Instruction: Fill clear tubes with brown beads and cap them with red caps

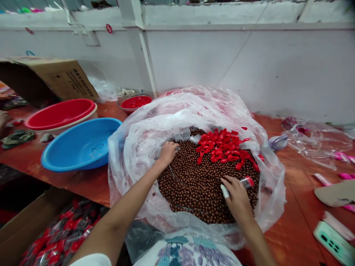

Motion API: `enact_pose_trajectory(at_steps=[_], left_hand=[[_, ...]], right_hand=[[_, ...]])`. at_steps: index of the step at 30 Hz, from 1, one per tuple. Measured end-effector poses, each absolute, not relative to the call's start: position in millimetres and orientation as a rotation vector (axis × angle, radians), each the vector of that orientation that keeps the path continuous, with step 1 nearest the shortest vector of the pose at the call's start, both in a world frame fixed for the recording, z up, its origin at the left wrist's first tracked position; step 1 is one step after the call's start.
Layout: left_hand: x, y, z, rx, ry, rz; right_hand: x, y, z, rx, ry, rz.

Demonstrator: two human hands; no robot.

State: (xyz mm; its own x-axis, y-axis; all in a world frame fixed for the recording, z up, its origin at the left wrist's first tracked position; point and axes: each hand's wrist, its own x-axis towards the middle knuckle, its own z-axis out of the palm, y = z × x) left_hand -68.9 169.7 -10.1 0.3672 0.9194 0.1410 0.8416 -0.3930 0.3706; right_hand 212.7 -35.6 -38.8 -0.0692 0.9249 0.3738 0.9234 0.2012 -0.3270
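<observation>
A large clear plastic bag lies open on the table, filled with small brown beads. A heap of red caps sits on the beads at the far side, next to some clear little tubes. My left hand reaches into the bag's left side, fingers curled at the clear tubes. My right hand rests on the beads at the near right, holding a small clear tube with a red cap.
A blue basin and a red basin stand to the left, a smaller red bowl behind. A cardboard box lies at the back left. A box of packed red items sits below left. Loose plastic lies right.
</observation>
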Motion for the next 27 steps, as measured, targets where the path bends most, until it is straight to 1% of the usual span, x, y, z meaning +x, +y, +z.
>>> enact_pose_trajectory(at_steps=[3, 8, 11, 16, 21, 27], left_hand=[[-68, 156, -5, 2.402, 1.458, 0.438], [-45, 104, -7, 2.460, 1.095, 0.349], [-23, 84, -15, 2.395, 1.090, 0.308], [10, 85, -34, 2.283, 1.072, 0.367], [29, 87, -47, 2.156, 1.103, 0.478], [33, 78, -51, 2.014, 1.076, 0.640]], right_hand=[[208, -31, -39, -1.708, -2.013, 0.025], [209, -28, -38, -1.666, -1.991, 0.033], [210, -29, -37, -1.646, -1.988, 0.049], [211, -34, -34, -1.656, -1.973, 0.075], [215, -39, -34, -1.660, -1.933, 0.073], [217, -38, -34, -1.650, -1.898, 0.082]])
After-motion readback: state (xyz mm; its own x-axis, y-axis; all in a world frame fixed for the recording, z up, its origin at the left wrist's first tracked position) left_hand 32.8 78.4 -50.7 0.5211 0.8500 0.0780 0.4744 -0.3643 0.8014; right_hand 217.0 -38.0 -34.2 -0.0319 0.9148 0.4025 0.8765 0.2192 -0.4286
